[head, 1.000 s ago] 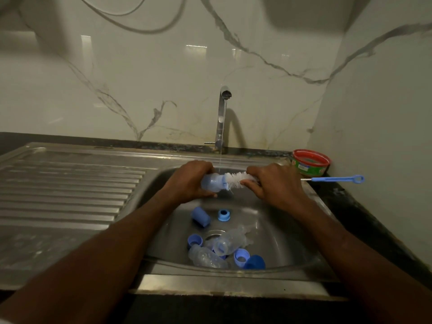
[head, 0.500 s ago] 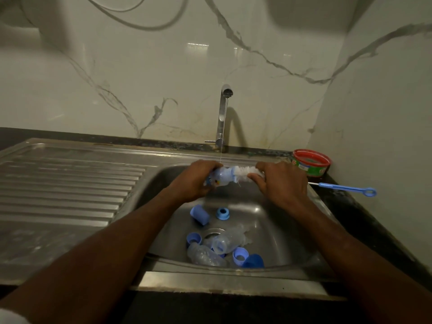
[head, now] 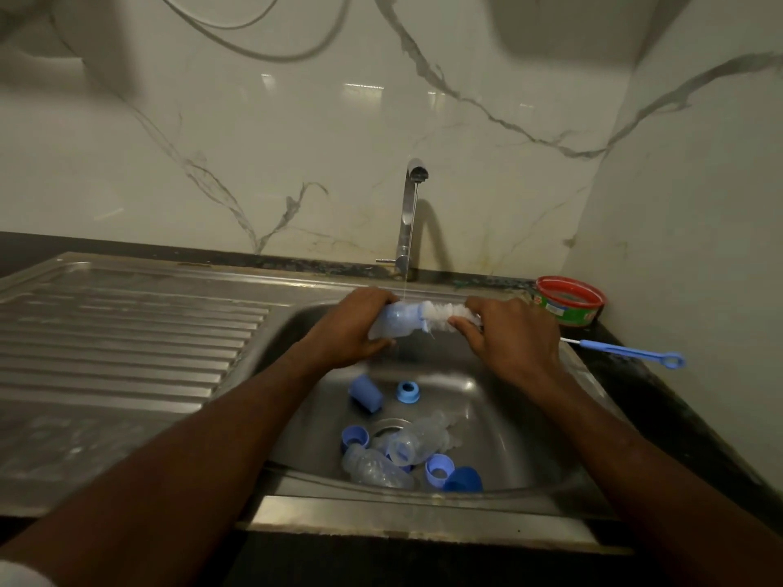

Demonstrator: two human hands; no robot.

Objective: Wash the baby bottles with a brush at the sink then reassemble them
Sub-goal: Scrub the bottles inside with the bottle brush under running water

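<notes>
bottle (head: 392, 322): clear, sideways over sink (head: 500, 417) | brush (head: 442, 314): white bristles at its mouth | two bottles (head: 406, 453): lying in basin

Behind the basin we see a white marble-look wall (head: 296, 141) with grey veins, meeting a second wall (head: 699, 205) at the right corner. A dark cable (head: 254, 40) loops across the top of it. To the left we find a ribbed steel draining board (head: 127, 332). On the dark counter (head: 661, 396) in the right corner sits a round tub (head: 570, 305) with a red rim and green label.
</notes>
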